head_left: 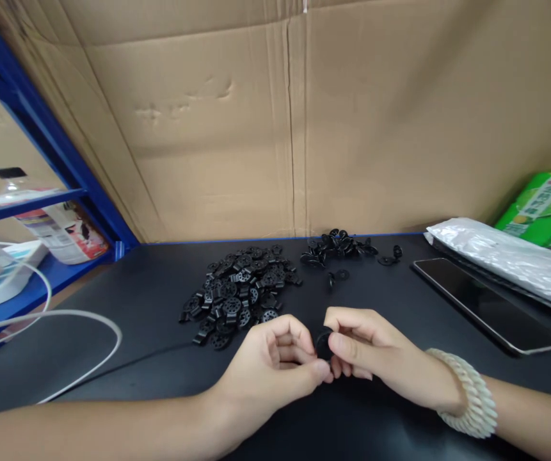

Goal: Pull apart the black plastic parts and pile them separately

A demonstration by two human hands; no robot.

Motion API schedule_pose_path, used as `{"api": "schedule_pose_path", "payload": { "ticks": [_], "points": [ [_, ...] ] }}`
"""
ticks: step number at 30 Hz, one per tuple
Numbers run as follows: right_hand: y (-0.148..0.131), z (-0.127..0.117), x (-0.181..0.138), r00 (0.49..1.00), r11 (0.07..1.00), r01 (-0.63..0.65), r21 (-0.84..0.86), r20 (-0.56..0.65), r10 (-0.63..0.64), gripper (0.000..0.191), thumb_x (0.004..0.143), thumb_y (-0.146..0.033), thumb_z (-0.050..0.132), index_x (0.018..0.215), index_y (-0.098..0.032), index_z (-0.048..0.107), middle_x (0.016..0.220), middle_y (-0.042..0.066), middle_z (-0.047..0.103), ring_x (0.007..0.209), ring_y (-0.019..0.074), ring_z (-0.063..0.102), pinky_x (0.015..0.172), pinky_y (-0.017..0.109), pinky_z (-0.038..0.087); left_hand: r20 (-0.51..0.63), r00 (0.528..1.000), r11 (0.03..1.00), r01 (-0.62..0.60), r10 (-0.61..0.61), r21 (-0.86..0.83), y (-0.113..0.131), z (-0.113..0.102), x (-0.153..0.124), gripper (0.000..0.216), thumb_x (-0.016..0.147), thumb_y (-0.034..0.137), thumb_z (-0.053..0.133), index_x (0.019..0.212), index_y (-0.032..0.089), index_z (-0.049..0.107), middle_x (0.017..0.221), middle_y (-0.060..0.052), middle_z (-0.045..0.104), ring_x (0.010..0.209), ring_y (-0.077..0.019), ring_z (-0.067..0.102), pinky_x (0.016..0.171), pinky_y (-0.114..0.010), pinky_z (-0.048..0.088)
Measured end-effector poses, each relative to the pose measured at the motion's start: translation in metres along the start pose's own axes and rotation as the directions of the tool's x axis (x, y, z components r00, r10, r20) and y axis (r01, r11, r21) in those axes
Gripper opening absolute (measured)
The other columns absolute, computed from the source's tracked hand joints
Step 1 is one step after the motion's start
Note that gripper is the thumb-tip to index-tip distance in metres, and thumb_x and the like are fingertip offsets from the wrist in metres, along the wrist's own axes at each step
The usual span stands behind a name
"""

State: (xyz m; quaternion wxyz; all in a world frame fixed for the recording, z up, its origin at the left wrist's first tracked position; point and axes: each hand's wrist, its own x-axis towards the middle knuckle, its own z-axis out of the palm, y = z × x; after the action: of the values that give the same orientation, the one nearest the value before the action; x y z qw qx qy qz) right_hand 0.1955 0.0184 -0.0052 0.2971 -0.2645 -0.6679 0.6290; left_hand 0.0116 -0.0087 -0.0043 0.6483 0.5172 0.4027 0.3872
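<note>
My left hand [275, 365] and my right hand [371, 352] meet low in the middle of the black table [150, 320]. Both are closed in a pinch on one small black round plastic part [324, 342] held between the fingertips. A cream coiled band sits on my right wrist [467, 400]. Just beyond my left hand lies a large pile of black perforated plastic discs [239, 291]. A smaller pile of black plastic parts [340, 248] lies further back, to the right.
A dark phone [486, 304] lies flat at the right, beside a silvery plastic bag [510, 256] and a green package [546, 208]. A cardboard wall [275, 115] closes the back. At left stand a blue rack [49, 147], a bottle [59, 224] and a white cable [83, 320].
</note>
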Motion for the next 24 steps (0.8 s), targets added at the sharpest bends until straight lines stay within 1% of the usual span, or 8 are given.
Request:
{"api": "schedule_pose_path", "payload": {
  "ticks": [2,4,7,10,14,18,21,24],
  "points": [
    [0.0018,-0.0005,-0.0002,1.0,1.0,-0.02,-0.007,-0.006,0.02,0.04,0.088,-0.052,0.053,0.072,-0.015,0.05,0.062,-0.001,0.055,0.053,0.0072,0.045,0.046,0.018,0.031,-0.001,1.0,0.999,0.015,-0.015,0.036,-0.0016,0.0,-0.0002,0.025,0.067,0.016,0.077,0.078,0.015,0.053,0.068,-0.001,0.069,0.065,-0.0122,0.066,0.063,-0.022,0.05],
    [0.0022,-0.0002,0.0,1.0,1.0,-0.027,-0.012,-0.01,0.027,0.041,0.088,-0.052,0.054,0.07,-0.015,0.051,0.06,-0.001,0.053,0.052,0.0073,0.044,0.046,0.018,0.031,0.008,1.0,0.999,0.022,-0.022,0.044,-0.0015,0.0006,-0.0012,0.026,0.068,0.02,0.076,0.082,0.014,0.055,0.071,-0.002,0.069,0.064,-0.0126,0.066,0.061,-0.023,0.051],
    [0.0002,0.002,0.0002,1.0,0.999,-0.025,-0.019,-0.011,0.025,0.041,0.085,-0.051,0.059,0.066,-0.014,0.051,0.061,-0.001,0.052,0.055,0.0083,0.047,0.049,0.019,0.034,0.019,1.0,1.0,0.001,-0.001,0.016,0.0001,0.0016,-0.0027,0.026,0.072,0.031,0.075,0.076,0.013,0.057,0.066,-0.002,0.067,0.058,-0.011,0.062,0.057,-0.022,0.051],
    [-0.0011,0.004,-0.0001,1.0,0.999,-0.03,-0.013,-0.009,0.03,0.042,0.084,-0.05,0.06,0.063,-0.015,0.05,0.059,-0.002,0.049,0.055,0.0088,0.048,0.049,0.019,0.034,0.009,1.0,1.0,-0.015,0.015,0.014,0.0009,0.0017,-0.0035,0.029,0.074,0.036,0.074,0.07,0.012,0.059,0.059,0.0,0.064,0.054,-0.0095,0.061,0.055,-0.02,0.05],
    [0.001,0.0039,-0.0007,0.999,0.999,-0.052,-0.017,0.001,0.052,0.043,0.086,-0.052,0.056,0.064,-0.015,0.05,0.057,-0.003,0.047,0.053,0.0089,0.047,0.046,0.019,0.031,-0.011,1.0,1.0,-0.023,0.023,0.021,0.0012,0.0014,-0.005,0.03,0.075,0.037,0.073,0.067,0.011,0.061,0.058,0.0,0.064,0.053,-0.009,0.061,0.054,-0.018,0.049],
    [0.0018,0.0025,-0.0012,0.998,0.998,-0.057,-0.031,0.018,0.057,0.044,0.089,-0.053,0.049,0.068,-0.015,0.051,0.062,0.001,0.053,0.055,0.0096,0.048,0.046,0.02,0.031,-0.04,0.998,0.999,-0.039,0.04,0.024,0.0022,0.0022,-0.0071,0.031,0.075,0.038,0.073,0.067,0.011,0.061,0.058,0.0,0.064,0.053,-0.0091,0.06,0.054,-0.018,0.048],
    [0.0007,0.0018,-0.002,0.998,0.998,-0.041,-0.048,0.036,0.043,0.041,0.09,-0.051,0.05,0.072,-0.014,0.052,0.065,0.001,0.056,0.054,0.0085,0.046,0.047,0.019,0.032,-0.065,0.997,0.999,-0.049,0.05,0.02,0.0026,0.0026,-0.0075,0.031,0.074,0.039,0.074,0.067,0.011,0.062,0.058,0.0,0.064,0.052,-0.0088,0.059,0.053,-0.018,0.046],
    [-0.0003,0.0014,-0.0023,0.998,0.998,-0.022,-0.057,0.05,0.025,0.039,0.09,-0.05,0.051,0.073,-0.015,0.052,0.064,0.001,0.056,0.053,0.0076,0.044,0.047,0.019,0.031,-0.068,0.996,0.998,-0.058,0.059,0.011,0.0018,0.0015,-0.0068,0.031,0.075,0.039,0.074,0.067,0.011,0.063,0.058,0.0,0.063,0.052,-0.0089,0.058,0.053,-0.018,0.046]
  ]
}}
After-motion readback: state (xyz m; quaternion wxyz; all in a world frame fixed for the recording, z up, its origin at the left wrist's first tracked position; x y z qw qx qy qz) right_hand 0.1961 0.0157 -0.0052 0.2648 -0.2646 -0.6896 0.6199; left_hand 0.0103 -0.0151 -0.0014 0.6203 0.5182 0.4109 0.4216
